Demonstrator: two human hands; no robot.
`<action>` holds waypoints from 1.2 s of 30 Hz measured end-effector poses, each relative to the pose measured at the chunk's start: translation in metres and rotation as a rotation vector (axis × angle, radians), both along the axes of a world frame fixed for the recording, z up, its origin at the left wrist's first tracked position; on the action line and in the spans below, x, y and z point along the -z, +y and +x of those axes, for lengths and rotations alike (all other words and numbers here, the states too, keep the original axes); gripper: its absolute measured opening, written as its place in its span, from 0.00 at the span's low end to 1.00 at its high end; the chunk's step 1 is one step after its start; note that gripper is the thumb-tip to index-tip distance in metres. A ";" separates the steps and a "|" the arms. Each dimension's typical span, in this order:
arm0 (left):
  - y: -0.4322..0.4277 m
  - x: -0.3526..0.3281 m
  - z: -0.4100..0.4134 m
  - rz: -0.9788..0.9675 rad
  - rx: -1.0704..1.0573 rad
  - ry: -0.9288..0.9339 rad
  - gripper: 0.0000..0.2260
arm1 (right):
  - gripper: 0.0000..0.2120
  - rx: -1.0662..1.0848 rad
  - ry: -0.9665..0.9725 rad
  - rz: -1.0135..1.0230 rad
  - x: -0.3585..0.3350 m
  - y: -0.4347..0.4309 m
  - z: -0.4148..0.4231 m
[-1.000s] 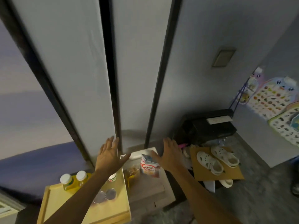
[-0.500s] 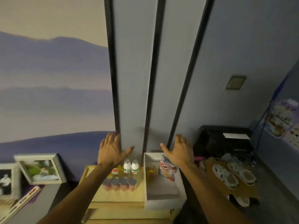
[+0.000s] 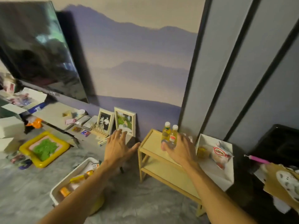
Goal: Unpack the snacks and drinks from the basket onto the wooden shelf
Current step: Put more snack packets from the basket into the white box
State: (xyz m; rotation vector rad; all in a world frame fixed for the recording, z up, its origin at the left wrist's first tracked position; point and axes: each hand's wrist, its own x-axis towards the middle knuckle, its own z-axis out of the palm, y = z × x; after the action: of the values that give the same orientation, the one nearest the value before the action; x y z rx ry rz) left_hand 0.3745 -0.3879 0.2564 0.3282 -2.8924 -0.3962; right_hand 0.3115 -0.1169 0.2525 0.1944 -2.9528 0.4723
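From the head view, both hands are hovering with nothing in them. The left hand [image 3: 119, 147] is spreading its fingers flat in the air between the framed photos [image 3: 117, 121] and the wooden shelf [image 3: 155, 147]. The right hand [image 3: 182, 150] is likewise released, palm down over the shelf's top board, just in front of two yellow drink bottles [image 3: 169, 134] standing upright there; some smaller bottles may be hiding behind its fingers, though that is too blurred to tell. The basket [image 3: 64, 181] is sitting on the floor at lower left, under the left forearm, and is holding several yellow and orange packets. A white box [image 3: 215, 160] with a red-and-white snack bag [image 3: 220, 153] is sitting just beside the shelf on the right.

The step in hand is probably going back to the basket for the next item. Doing it well likely means looking down into the basket first, gripping one packet squarely, and placing it on the bare left part of the top board, well apart from the upright bottles so they are not knocked over.
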 end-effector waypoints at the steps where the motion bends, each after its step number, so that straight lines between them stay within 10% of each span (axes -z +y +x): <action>1: -0.015 0.001 0.014 0.009 -0.035 0.001 0.45 | 0.41 -0.032 -0.022 0.003 0.000 -0.017 0.007; 20: -0.333 0.108 0.132 0.160 -0.537 -0.229 0.42 | 0.45 -0.565 -0.249 0.215 0.078 -0.385 0.008; 36: -0.435 0.357 0.106 0.276 -0.581 -0.589 0.43 | 0.45 -0.785 -0.478 0.493 0.329 -0.538 -0.069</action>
State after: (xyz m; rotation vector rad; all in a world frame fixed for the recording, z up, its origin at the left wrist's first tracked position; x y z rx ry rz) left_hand 0.4807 -0.8225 -0.1009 1.5077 -3.0533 -0.6763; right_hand 0.2421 -0.6554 -0.0766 1.5099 -3.2812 -0.1982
